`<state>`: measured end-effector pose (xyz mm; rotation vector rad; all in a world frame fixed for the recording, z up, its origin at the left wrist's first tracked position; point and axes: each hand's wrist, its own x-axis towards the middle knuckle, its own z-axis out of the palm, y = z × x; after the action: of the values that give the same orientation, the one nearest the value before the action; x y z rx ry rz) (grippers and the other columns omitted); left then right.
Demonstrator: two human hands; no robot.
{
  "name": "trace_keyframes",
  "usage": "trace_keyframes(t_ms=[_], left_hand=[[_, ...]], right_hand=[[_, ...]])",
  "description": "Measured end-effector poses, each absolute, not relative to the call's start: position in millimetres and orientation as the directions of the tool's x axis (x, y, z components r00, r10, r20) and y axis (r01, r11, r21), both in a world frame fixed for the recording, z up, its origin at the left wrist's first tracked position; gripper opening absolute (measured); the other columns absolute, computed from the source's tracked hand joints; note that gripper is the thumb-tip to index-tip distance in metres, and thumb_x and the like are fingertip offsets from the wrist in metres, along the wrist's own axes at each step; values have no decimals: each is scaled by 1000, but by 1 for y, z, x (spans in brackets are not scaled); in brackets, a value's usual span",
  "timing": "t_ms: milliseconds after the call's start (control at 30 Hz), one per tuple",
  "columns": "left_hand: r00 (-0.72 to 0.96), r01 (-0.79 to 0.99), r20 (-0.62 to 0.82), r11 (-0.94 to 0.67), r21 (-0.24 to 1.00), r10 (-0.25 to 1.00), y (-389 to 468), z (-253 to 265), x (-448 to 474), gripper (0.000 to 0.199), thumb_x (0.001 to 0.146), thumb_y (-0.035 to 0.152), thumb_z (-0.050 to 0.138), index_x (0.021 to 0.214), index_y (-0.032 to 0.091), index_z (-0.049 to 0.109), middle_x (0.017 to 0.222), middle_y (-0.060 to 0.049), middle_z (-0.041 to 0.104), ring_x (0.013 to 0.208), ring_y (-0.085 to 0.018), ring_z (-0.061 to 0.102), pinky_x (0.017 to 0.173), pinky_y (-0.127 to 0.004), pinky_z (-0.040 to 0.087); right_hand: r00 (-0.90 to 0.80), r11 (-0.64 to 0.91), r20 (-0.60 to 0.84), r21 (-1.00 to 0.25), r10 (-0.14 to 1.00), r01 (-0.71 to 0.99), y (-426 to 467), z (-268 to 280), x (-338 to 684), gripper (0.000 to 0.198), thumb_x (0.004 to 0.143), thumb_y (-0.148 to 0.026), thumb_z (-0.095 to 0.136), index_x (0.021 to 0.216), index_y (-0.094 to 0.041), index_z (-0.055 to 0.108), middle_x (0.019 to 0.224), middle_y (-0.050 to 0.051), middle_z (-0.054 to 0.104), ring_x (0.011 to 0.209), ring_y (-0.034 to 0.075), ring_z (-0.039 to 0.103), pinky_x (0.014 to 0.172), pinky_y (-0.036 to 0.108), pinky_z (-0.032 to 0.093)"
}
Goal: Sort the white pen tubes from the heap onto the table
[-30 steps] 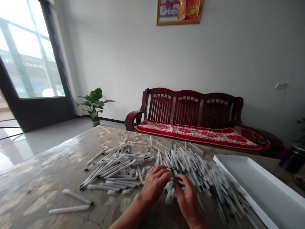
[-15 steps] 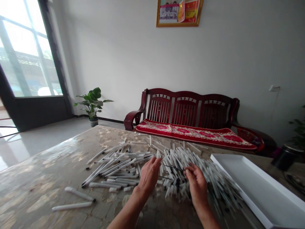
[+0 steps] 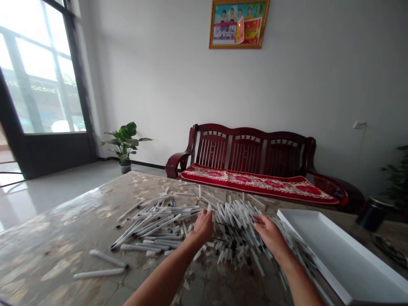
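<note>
A heap of white pen barrels (image 3: 237,214) with dark tips and some thin black rods lies on the table between and around my hands. My left hand (image 3: 202,226) is at the heap's left side, its fingers drawn together. A whitish piece shows at those fingertips, but whether they grip it is unclear. On the right, my right hand (image 3: 270,234) reaches over the heap with its fingers stretched out, and no held thing shows. Longer white pens (image 3: 156,225) lie spread left of my left hand. Two separate pens (image 3: 99,273) lie at the near left.
A shallow white box lid or tray (image 3: 342,259) stands right of the heap. Behind it are a dark cylindrical container (image 3: 373,213) and a cable. The patterned tabletop (image 3: 60,242) extends left. A red-brown wooden bench (image 3: 247,155) stands beyond the table.
My right hand's fingers, earlier curled by a thin black rod, are now stretched out, and that hand sits further right. My left hand stays near the same spot. The view tilts up slightly.
</note>
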<state>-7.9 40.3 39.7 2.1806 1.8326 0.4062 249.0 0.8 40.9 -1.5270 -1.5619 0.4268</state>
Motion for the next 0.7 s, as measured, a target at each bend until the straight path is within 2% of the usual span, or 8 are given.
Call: trace_keyframes(t_ms=[100,233,400,533,700], left_hand=[[175,916,16,-168,363,985,31,30,0,48,86,21,50,134,19,52,138,-16,50,124,-29,51,98,-37,42],[208,922,39,-209,327,977,25,13,3,50,89,27,48,138,22,48,151,-15,38,134,-31,42,106,-42,37],[223,926,162,-260,273,961,23,-2,0,47,92,25,42,139,22,48,151,-16,40,133,-30,44,110,-44,33],[214,920,154,-252,299,964,21,-5,-3,47,92,23,40,138,22,50,151,-15,41,133,-29,45,109,-43,36],[197,917,175,-244,315,965,21,-6,-4,48,92,20,39,138,23,52,149,-14,44,133,-29,45,109,-43,36]], right_hand=[[102,154,338,-652,936,742,7,40,250,37,74,-27,52,104,-18,71,106,9,74,102,23,68,92,34,50],[28,137,327,-471,945,871,23,50,233,33,81,-22,50,106,-20,72,106,7,73,101,22,66,92,32,47],[-43,114,291,-233,956,966,65,59,190,30,88,-21,50,106,-23,73,109,7,71,106,22,61,93,31,42],[-93,115,232,-81,968,990,100,54,156,27,89,-20,52,104,-23,74,108,9,71,108,23,59,91,30,43],[-96,88,145,61,985,994,126,49,133,29,91,-11,47,97,-15,74,107,15,69,112,25,58,91,33,45]])
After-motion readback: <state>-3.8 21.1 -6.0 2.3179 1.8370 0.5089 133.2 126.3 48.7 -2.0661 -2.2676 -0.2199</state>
